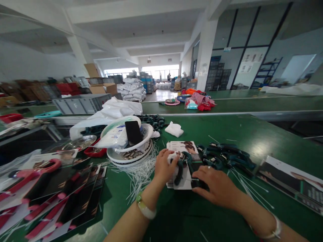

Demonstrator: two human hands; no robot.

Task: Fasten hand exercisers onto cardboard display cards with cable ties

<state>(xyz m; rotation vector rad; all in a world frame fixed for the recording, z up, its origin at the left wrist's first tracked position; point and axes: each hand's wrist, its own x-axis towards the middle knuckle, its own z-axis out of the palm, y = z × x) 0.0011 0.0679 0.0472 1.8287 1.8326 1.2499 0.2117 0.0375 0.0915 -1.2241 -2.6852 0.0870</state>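
In front of me a dark green hand gripper (179,172), the spring exerciser kind, lies on a stack of printed backing cards (182,146). My left hand (163,167) is closed at its left side, thumb and fingers near the spring end and the card edge. My right hand (217,186) curls around the lower right handle, its fingertips partly hidden against it. A thin white tie shows near the handles. More dark green hand grippers (236,156) lie in a pile just beyond my right hand.
Loose white cable ties (141,174) spread left of the cards, beside stacked bowls (118,161) of metal parts with a black phone (133,133) on top. Carded pink hand grippers (47,188) fill the left. More printed cards (292,181) lie right; a white packet (174,129) lies ahead.
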